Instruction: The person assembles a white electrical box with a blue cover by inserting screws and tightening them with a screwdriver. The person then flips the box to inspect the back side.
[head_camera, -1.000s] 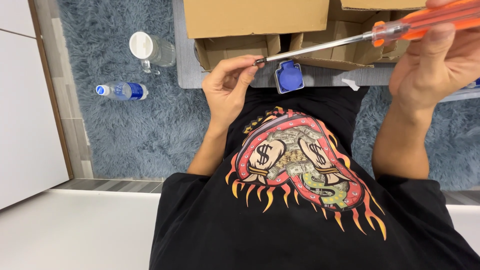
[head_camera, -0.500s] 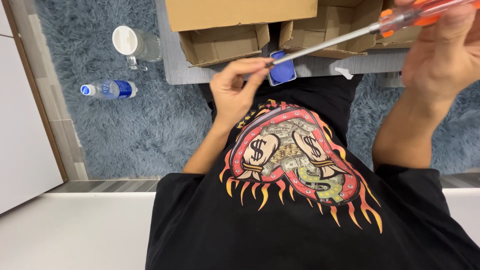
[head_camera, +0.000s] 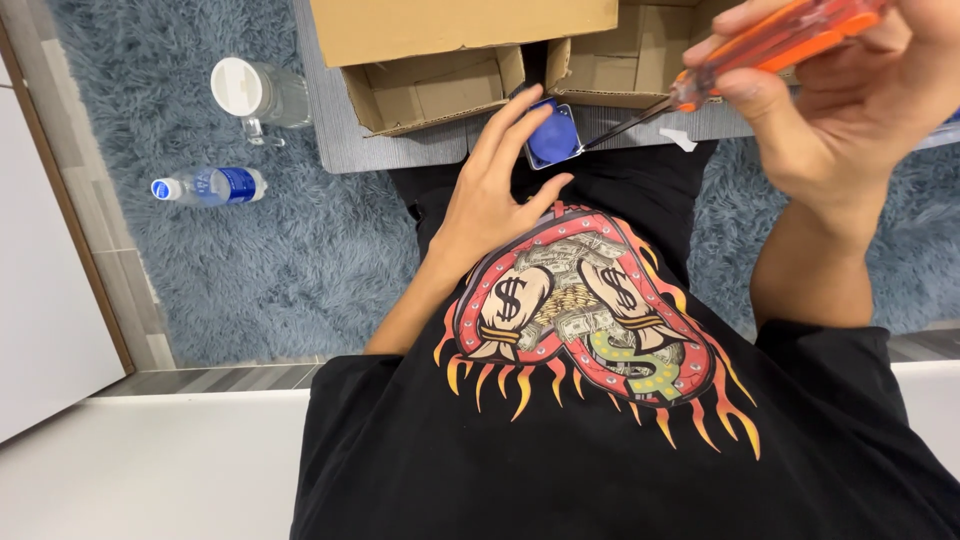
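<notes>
My right hand (head_camera: 850, 110) grips an orange-handled screwdriver (head_camera: 770, 45) at the top right; its dark shaft slants down-left, with the tip over a small blue square container (head_camera: 552, 140). My left hand (head_camera: 495, 195) is spread, fingers apart, fingertips resting on the left side of that blue container. The container sits at the near edge of a grey mat (head_camera: 340, 150). My black shirt with a flame and money-bag print fills the lower view.
Open cardboard boxes (head_camera: 440, 60) stand on the grey mat beyond the container. On the blue shaggy rug (head_camera: 220, 270) lie a plastic water bottle (head_camera: 210, 186) and a clear jar with a white lid (head_camera: 255, 95). A white panel borders the left side.
My left hand let go of the screwdriver tip, opened and dropped onto the blue container. My right hand brought the screwdriver lower, its tip now over the container.
</notes>
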